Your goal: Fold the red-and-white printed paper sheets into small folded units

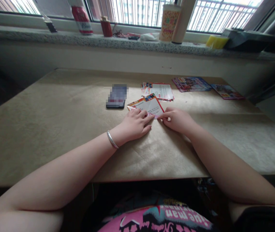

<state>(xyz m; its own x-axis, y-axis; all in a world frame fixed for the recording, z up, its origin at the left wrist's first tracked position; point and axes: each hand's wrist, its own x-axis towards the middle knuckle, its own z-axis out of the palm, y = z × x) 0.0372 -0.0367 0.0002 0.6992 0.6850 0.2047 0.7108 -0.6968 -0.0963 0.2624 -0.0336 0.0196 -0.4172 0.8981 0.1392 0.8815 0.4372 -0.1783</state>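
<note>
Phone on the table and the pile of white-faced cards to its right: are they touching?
Apart. The head view shows a strip of tabletop between the right edge of the phone and the pile of white-faced cards.

- Your daylight enters through the window [139, 13], brightest there.
- Your table [55, 125] shows pale sheen, with soft shadow beneath your right hand [177, 120].
- Pixelation obscures your phone [117, 95].

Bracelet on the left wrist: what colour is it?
The bracelet is silver, showing best in the head view.
</note>
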